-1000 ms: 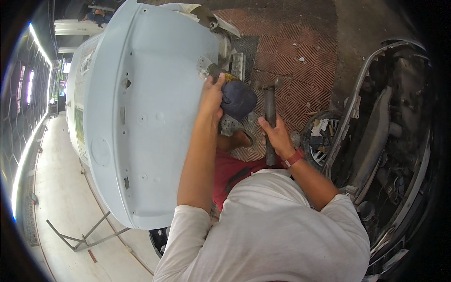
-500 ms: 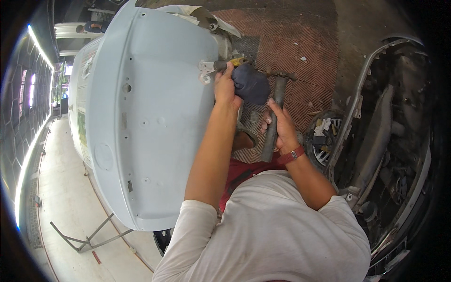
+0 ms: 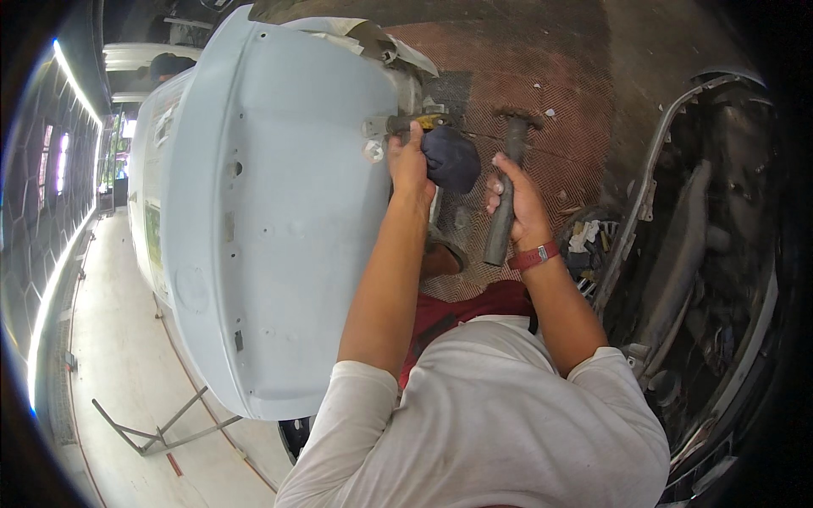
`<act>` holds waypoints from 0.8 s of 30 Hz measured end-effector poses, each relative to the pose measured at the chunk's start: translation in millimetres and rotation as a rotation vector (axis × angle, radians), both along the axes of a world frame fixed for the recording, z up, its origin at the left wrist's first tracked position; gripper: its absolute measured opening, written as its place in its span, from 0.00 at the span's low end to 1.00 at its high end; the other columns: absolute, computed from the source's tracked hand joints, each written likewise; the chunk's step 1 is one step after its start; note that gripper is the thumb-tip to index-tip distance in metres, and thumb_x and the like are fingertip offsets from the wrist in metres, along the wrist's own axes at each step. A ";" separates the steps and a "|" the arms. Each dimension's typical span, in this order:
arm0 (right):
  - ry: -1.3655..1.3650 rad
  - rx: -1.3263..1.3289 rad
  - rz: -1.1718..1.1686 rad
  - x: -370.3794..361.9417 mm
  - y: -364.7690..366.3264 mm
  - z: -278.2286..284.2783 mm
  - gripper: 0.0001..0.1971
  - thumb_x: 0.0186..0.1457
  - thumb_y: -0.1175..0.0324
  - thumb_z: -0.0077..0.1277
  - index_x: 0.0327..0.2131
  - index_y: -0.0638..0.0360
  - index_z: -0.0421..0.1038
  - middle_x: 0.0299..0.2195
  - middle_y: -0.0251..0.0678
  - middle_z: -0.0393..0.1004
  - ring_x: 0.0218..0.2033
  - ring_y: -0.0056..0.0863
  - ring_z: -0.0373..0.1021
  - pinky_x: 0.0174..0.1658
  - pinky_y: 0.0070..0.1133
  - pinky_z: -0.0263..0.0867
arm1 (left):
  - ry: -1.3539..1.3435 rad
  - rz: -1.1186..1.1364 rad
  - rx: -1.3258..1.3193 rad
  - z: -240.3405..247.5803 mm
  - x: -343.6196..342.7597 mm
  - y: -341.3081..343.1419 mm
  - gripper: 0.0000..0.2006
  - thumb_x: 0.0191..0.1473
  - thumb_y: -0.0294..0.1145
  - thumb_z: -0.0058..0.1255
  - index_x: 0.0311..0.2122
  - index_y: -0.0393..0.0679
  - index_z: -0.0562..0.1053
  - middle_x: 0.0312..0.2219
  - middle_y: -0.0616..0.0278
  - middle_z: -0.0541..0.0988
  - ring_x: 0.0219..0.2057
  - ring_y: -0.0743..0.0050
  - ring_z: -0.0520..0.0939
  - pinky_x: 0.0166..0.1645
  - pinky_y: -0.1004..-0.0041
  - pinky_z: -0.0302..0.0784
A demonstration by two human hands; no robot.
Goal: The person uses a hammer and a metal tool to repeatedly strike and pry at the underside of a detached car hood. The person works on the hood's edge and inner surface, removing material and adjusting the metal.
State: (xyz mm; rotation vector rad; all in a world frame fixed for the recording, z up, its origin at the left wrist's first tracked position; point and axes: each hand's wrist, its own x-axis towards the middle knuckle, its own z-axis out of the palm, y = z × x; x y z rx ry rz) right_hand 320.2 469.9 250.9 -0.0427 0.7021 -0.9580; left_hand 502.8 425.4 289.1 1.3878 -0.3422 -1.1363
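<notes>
My right hand (image 3: 518, 203) is closed around the dark handle of a hammer (image 3: 511, 182), whose head points away from me. To its left, my left hand (image 3: 411, 165) grips a grey metal tool with a yellow section (image 3: 402, 124) at the edge of a pale grey-primed car panel (image 3: 305, 169). Its far fingers are hidden. A rounded dark blue cloth-covered thing (image 3: 450, 159) sits just right of the left hand, between it and the hammer; what it covers cannot be made out.
A wheel holding loose items (image 3: 584, 241) lies at the right, beside an exposed car body opening (image 3: 677, 254). Red patterned matting (image 3: 550, 76) covers the floor ahead. At the lower left, a metal frame stand (image 3: 161, 432) is on the pale floor. A person (image 3: 172, 65) is beyond the car.
My right hand and the hammer have moved slightly farther away and to the right, away from the blue cloth-covered thing. My left hand stays at the panel edge with the tool.
</notes>
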 end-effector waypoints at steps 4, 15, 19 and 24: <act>0.013 -0.008 -0.019 -6.2 -7.8 -3.6 0.13 0.65 0.56 0.60 0.39 0.50 0.67 0.20 0.27 0.68 0.17 0.20 0.66 0.20 0.21 0.65 | 0.021 0.085 -0.047 -6.2 -2.3 -2.1 0.16 0.72 0.37 0.49 0.58 0.40 0.66 0.45 0.54 0.80 0.42 0.60 0.85 0.45 0.57 0.87; 0.030 -0.031 0.073 9.8 -7.3 1.0 0.13 0.66 0.58 0.59 0.38 0.52 0.65 0.19 0.27 0.68 0.16 0.21 0.66 0.20 0.21 0.66 | 0.007 0.093 -0.008 -15.4 -0.7 0.2 0.22 0.72 0.39 0.49 0.63 0.39 0.62 0.49 0.50 0.78 0.46 0.57 0.84 0.49 0.56 0.85; 0.074 -0.099 0.303 6.3 2.7 10.0 0.13 0.66 0.57 0.59 0.37 0.50 0.66 0.18 0.24 0.66 0.15 0.17 0.64 0.18 0.19 0.63 | -0.006 0.102 -0.083 -12.8 -1.9 3.4 0.18 0.72 0.38 0.49 0.59 0.39 0.65 0.46 0.52 0.79 0.42 0.57 0.86 0.46 0.56 0.87; 0.047 0.091 -0.032 32.4 10.9 -4.6 0.13 0.66 0.57 0.59 0.37 0.50 0.65 0.18 0.24 0.66 0.14 0.18 0.63 0.17 0.20 0.62 | -0.029 0.115 -0.068 -17.9 -1.3 -2.1 0.17 0.72 0.38 0.50 0.58 0.40 0.66 0.45 0.53 0.80 0.41 0.60 0.85 0.45 0.57 0.87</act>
